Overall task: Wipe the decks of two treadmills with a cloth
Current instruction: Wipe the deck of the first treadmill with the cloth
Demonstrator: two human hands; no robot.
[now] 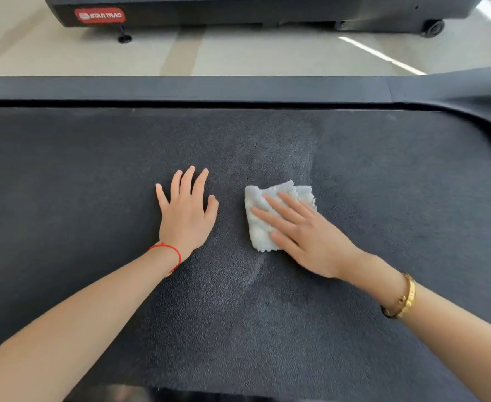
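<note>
A dark textured treadmill deck (93, 175) fills most of the view. A folded white fluffy cloth (258, 224) lies on it near the middle. My right hand (305, 236) presses flat on the cloth with straight fingers, covering its right half. My left hand (187, 211) rests flat on the bare belt just left of the cloth, fingers spread. Faint lighter streaks run across the belt above and below the cloth.
The grey side rail (180, 88) of this treadmill runs along the far edge of the belt. Beyond a strip of pale floor (238, 53) stands a second treadmill's black base (238, 10), with a red logo, a levelling foot and a wheel.
</note>
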